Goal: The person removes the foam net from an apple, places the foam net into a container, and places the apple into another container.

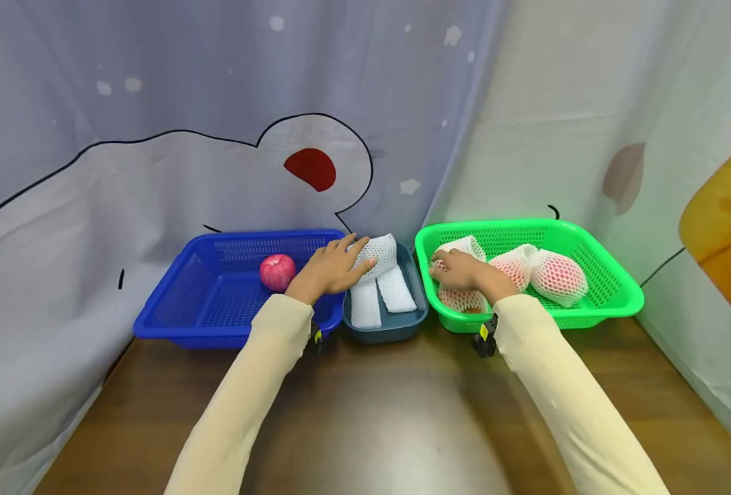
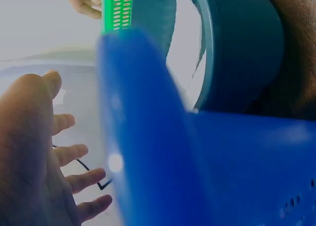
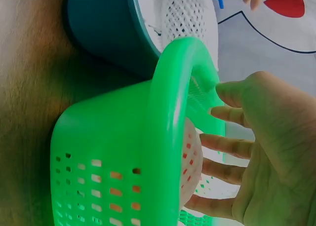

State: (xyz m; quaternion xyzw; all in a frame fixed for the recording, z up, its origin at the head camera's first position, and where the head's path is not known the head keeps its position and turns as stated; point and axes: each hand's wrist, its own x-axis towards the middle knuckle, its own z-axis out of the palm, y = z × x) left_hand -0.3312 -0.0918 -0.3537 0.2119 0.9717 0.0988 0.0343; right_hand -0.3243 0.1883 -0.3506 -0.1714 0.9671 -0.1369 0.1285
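My left hand (image 1: 331, 269) hovers with spread fingers between the blue basket and the small teal basket (image 1: 396, 331), beside the white foam net sleeves (image 1: 379, 258). It holds nothing. A red apple (image 1: 277, 273) lies in the blue basket (image 1: 216, 335). Over the near left part of the green basket (image 1: 613, 302) is my right hand (image 1: 464, 269). In the right wrist view its extended fingertips reach a net-wrapped fruit (image 3: 190, 162); whether they touch is hard to tell. Two more net-wrapped fruits (image 1: 560, 277) lie to its right, and a white net sleeve (image 1: 469, 246) shows just beyond the hand.
The three baskets stand side by side at the back of the brown wooden table (image 1: 377, 412). A printed curtain (image 1: 216, 185) hangs directly behind them. The blue basket's rim (image 2: 148, 137) fills much of the left wrist view.
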